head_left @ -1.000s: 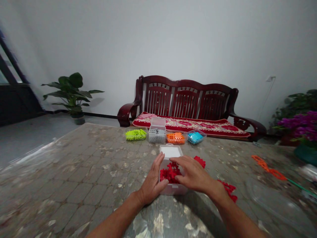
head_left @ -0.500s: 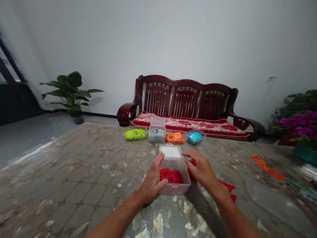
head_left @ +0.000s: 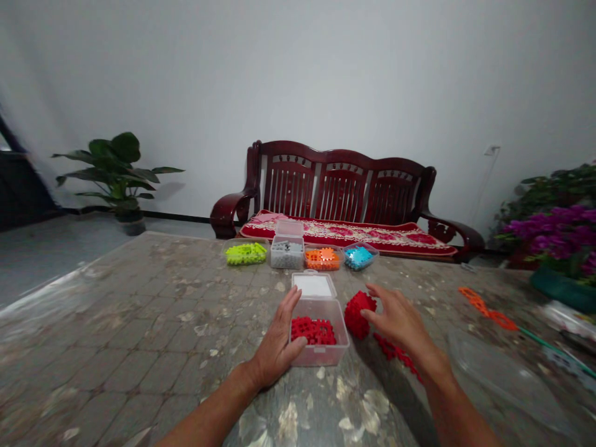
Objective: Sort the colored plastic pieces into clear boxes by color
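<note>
A clear plastic box with its lid tipped back holds red interlocking plastic pieces. My left hand grips the left side of this box, thumb at the front and fingers along the wall. To the right of the box stands a rounded cluster of joined red pieces. My right hand is at the cluster's right side, thumb and fingers apart, the thumb tip overlapping it. A row of loose-looking red pieces lies under the right hand, partly covered by the forearm.
Behind stand containers of green pieces, grey pieces, orange pieces and blue pieces. At right lie orange linked pieces with a green stick, a clear lid and a flowerpot. A wooden bench stands beyond the table.
My right hand has drawn away to the right, and the red cluster it largely covered now shows beside the box. My left hand stays on the box. The view has turned slightly right.
</note>
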The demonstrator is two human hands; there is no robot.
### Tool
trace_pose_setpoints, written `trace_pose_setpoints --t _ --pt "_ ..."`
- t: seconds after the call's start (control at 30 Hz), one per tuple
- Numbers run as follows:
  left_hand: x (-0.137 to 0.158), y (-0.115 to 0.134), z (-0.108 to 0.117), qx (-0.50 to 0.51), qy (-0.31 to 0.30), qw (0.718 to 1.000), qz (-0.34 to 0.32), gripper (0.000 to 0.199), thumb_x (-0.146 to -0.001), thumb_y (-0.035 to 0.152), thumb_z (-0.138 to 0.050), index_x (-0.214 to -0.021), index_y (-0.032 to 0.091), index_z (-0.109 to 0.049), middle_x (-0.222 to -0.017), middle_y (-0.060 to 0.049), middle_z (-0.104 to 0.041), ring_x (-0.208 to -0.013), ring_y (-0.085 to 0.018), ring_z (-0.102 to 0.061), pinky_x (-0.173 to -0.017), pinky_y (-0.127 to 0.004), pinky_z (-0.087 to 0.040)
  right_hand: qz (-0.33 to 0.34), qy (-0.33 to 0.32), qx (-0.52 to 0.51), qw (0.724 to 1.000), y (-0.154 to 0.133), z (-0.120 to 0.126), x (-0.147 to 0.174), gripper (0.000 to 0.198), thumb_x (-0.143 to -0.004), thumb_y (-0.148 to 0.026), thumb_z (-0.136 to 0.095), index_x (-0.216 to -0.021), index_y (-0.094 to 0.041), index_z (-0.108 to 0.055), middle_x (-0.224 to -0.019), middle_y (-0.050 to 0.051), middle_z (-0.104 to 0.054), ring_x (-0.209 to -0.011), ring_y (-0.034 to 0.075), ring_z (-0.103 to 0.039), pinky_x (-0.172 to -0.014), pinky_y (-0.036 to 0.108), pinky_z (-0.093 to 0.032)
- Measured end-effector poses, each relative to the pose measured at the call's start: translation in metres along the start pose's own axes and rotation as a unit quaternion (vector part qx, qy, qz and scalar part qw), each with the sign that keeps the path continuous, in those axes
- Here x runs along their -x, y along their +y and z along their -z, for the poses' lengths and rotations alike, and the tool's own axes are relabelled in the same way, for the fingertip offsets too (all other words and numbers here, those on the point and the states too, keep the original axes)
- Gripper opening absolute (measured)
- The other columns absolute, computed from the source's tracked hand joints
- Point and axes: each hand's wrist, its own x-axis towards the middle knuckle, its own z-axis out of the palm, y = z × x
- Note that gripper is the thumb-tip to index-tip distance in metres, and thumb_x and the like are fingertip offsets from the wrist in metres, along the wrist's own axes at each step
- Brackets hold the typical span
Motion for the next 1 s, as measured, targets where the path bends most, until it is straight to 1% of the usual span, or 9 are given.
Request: trace_pose_setpoints --t 0.2,0.3,0.4,0.53,0.63,0.7,0.87,0.93,1.0 --pt "-0.001 0.000 0.000 -0.005 0.001 1.000 0.000 0.074 -0.101 0.047 -0.047 -0.164 0.025 -0.016 -0.172 -0.014 -0.015 -0.159 -0.038 -0.014 -0.128 -0.062 -0.014 -0.001 -0.011 0.017 1.000 0.000 -0.001 0.000 0.059 -0.085 -0.035 -0.064 -0.141 -0.017 -0.062 -0.121 0.015 -0.074 -0.117 0.035 -0.066 -0.102 0.051 -0.049" --pt "-0.001 0.002 0.000 -0.005 -0.001 1.000 0.007 0.075 -0.100 0.046 -0.049 -0.164 0.023 -0.017 -0.172 -0.015 -0.016 -0.159 -0.038 -0.014 -0.128 -0.062 -0.015 0.000 0.019 0.015 1.000 0.000 0.000 0.000 0.058 -0.087 -0.036 -0.063 -0.141 -0.017 -0.061 -0.120 0.015 -0.075 -0.116 0.034 -0.066 -0.102 0.051 -0.049" --pt "-0.001 0.003 0.000 -0.008 -0.003 1.000 0.007 0.076 -0.100 0.045 -0.049 -0.165 0.024 -0.016 -0.172 -0.015 -0.016 -0.159 -0.038 -0.015 -0.128 -0.062 -0.015 0.021 0.040 -0.034 0.998 -0.008 0.002 0.003 0.057 -0.086 -0.038 -0.065 -0.141 -0.020 -0.061 -0.123 0.012 -0.074 -0.117 0.032 -0.066 -0.104 0.049 -0.048" --pt "-0.001 0.002 0.000 -0.012 0.001 1.000 0.001 0.074 -0.101 0.047 -0.047 -0.165 0.025 -0.016 -0.172 -0.015 -0.016 -0.159 -0.038 -0.015 -0.128 -0.063 -0.014 0.104 -0.004 -0.117 0.988 -0.035 0.003 0.009 0.058 -0.082 -0.030 -0.068 -0.138 -0.022 -0.062 -0.128 0.010 -0.071 -0.118 0.029 -0.064 -0.105 0.047 -0.048" --pt "-0.001 0.002 -0.001 -0.007 0.006 1.000 0.000 0.075 -0.101 0.052 -0.047 -0.164 0.024 -0.017 -0.172 -0.015 -0.017 -0.159 -0.038 -0.015 -0.128 -0.061 -0.015 0.157 -0.043 -0.137 0.977 -0.056 -0.001 0.014 0.057 -0.079 -0.023 -0.070 -0.135 -0.024 -0.065 -0.127 0.010 -0.071 -0.118 0.028 -0.063 -0.105 0.046 -0.048" --pt "-0.001 0.002 -0.001 -0.004 0.008 1.000 0.000 0.076 -0.101 0.055 -0.047 -0.164 0.024 -0.018 -0.172 -0.015 -0.017 -0.159 -0.038 -0.015 -0.128 -0.061 -0.016 0.180 -0.065 -0.140 0.972 -0.064 -0.003 0.016 0.056 -0.078 -0.020 -0.071 -0.134 -0.025 -0.066 -0.127 0.010 -0.071 -0.120 0.028 -0.061 -0.106 0.047 -0.047" --pt "-0.001 0.001 -0.001 -0.008 0.006 1.000 -0.004 0.075 -0.102 0.055 -0.046 -0.164 0.025 -0.017 -0.172 -0.015 -0.017 -0.159 -0.037 -0.015 -0.128 -0.061 -0.015 0.181 -0.103 -0.143 0.967 -0.065 -0.008 0.012 0.058 -0.076 -0.012 -0.067 -0.133 -0.023 -0.067 -0.125 0.009 -0.072 -0.119 0.026 -0.061 -0.107 0.045 -0.046" --pt "-0.001 0.000 -0.001 -0.009 0.006 1.000 -0.005 0.074 -0.102 0.053 -0.046 -0.164 0.026 -0.017 -0.172 -0.014 -0.016 -0.159 -0.037 -0.015 -0.128 -0.061 -0.015 0.180 -0.090 -0.144 0.969 -0.061 -0.011 0.010 0.058 -0.077 -0.011 -0.065 -0.133 -0.024 -0.067 -0.125 0.008 -0.071 -0.120 0.026 -0.061 -0.107 0.045 -0.047" --pt "-0.001 -0.001 -0.001 -0.012 0.007 1.000 -0.006 0.074 -0.102 0.052 -0.046 -0.164 0.026 -0.017 -0.172 -0.014 -0.017 -0.159 -0.037 -0.015 -0.128 -0.062 -0.015 0.179 -0.059 -0.147 0.971 -0.056 -0.014 0.009 0.053 -0.079 -0.012 -0.063 -0.130 -0.024 -0.069 -0.126 0.009 -0.071 -0.121 0.026 -0.061 -0.109 0.046 -0.046"
